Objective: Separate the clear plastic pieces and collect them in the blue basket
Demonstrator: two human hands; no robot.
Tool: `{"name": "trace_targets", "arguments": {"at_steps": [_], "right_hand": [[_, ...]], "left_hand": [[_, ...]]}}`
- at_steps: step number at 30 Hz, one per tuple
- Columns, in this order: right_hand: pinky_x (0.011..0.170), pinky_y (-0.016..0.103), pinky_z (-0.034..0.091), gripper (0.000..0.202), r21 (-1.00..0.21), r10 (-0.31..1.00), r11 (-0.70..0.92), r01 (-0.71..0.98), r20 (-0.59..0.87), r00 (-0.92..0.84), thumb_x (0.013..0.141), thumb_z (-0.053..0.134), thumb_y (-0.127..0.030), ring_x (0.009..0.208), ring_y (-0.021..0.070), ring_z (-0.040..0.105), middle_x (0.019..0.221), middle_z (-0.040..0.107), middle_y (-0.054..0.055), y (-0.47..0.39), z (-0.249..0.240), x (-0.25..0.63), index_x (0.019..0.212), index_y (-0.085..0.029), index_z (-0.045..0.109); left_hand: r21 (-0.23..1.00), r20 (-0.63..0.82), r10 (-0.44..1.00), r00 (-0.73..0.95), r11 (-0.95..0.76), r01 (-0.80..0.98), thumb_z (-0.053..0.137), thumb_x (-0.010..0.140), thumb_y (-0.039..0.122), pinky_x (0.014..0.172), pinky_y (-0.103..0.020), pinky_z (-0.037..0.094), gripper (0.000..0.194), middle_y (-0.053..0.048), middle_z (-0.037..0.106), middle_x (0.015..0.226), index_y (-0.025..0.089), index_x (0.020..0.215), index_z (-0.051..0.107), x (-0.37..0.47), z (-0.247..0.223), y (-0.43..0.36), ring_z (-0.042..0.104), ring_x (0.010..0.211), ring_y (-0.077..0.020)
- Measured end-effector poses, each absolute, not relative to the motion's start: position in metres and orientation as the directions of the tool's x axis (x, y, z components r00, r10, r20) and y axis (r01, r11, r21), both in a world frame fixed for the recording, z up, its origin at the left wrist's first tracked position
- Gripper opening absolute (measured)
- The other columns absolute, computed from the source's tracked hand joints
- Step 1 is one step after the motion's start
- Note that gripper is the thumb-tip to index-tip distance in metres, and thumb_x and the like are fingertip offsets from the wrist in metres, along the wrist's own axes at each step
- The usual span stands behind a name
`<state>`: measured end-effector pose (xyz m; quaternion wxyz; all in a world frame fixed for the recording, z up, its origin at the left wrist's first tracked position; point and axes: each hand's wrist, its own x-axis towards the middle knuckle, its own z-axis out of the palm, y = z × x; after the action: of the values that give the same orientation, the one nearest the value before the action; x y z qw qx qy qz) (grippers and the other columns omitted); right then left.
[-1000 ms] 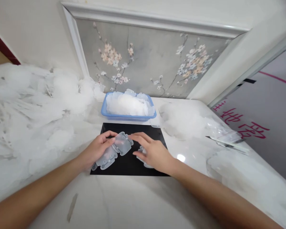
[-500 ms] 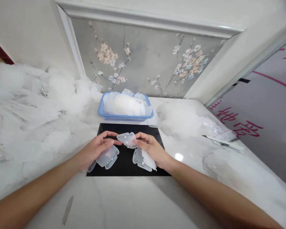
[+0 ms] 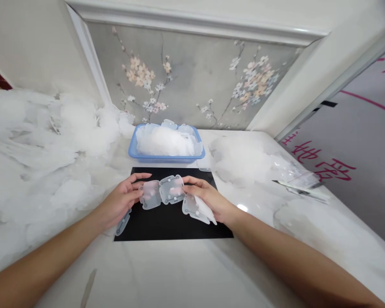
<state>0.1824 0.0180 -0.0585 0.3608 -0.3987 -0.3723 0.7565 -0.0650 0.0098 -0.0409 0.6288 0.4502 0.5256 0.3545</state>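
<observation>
Between my left hand's (image 3: 123,200) thumb and fingers is a translucent plastic piece (image 3: 151,201) with small studs. My right hand (image 3: 210,197) pinches a similar studded plastic piece (image 3: 171,193) between thumb and fingertips. The two pieces stand side by side above a black mat (image 3: 160,224), their edges meeting; whether they are fastened I cannot tell. More plastic pieces (image 3: 191,209) are tucked under my right palm, partly hidden by it. A narrow part of another plastic piece (image 3: 123,223) shows below my left hand, at the mat's left edge.
A blue basket (image 3: 167,158) heaped with white translucent pieces stands behind the mat. Large piles of similar pieces (image 3: 51,171) cover the left side, and another pile (image 3: 240,160) lies right of the basket. A dark pointed tool (image 3: 300,191) rests at the right.
My left hand's piece has risen and moved right to meet the right hand's piece. That right piece has turned more squarely toward the camera. The view has shifted slightly.
</observation>
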Motion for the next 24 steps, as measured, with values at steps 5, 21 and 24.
{"name": "trace_targets", "arguments": {"at_steps": [5,21,24], "right_hand": [[0.050,0.024,0.042,0.027,-0.862,0.864,-0.425,-0.277,-0.295,-0.408,0.068,0.079,-0.036,0.052,0.0106,0.053,0.067,0.063,-0.003,0.019,-0.062,0.183,0.085,-0.019,0.066],[0.067,0.029,0.050,0.050,-0.466,0.728,0.685,0.560,0.413,-0.548,0.090,0.062,-0.027,0.071,0.0176,0.063,0.078,0.067,0.000,0.005,-0.082,0.181,0.139,-0.027,0.051],[0.070,0.029,0.050,0.047,-0.461,0.708,0.705,0.538,0.436,-0.555,0.092,0.059,-0.026,0.069,0.0165,0.064,0.082,0.070,0.001,0.004,-0.084,0.181,0.138,-0.028,0.052]], "left_hand": [[0.937,-0.338,0.906,0.254,0.348,0.004,0.069,0.080,0.028,0.080,-0.030,0.051,0.038,-0.006,0.073,0.111,0.024,0.118,0.064,-0.065,-0.041,0.009,0.067,0.097,-0.0209],[0.952,-0.254,0.874,0.415,0.303,-0.054,0.067,0.087,0.028,0.088,-0.030,0.052,0.035,-0.005,0.074,0.112,0.027,0.121,0.065,-0.061,-0.038,-0.001,0.068,0.104,-0.0205],[0.951,-0.257,0.868,0.425,0.305,-0.047,0.068,0.086,0.028,0.089,-0.030,0.051,0.037,-0.005,0.074,0.112,0.027,0.123,0.064,-0.061,-0.037,-0.002,0.068,0.102,-0.0205]]}}
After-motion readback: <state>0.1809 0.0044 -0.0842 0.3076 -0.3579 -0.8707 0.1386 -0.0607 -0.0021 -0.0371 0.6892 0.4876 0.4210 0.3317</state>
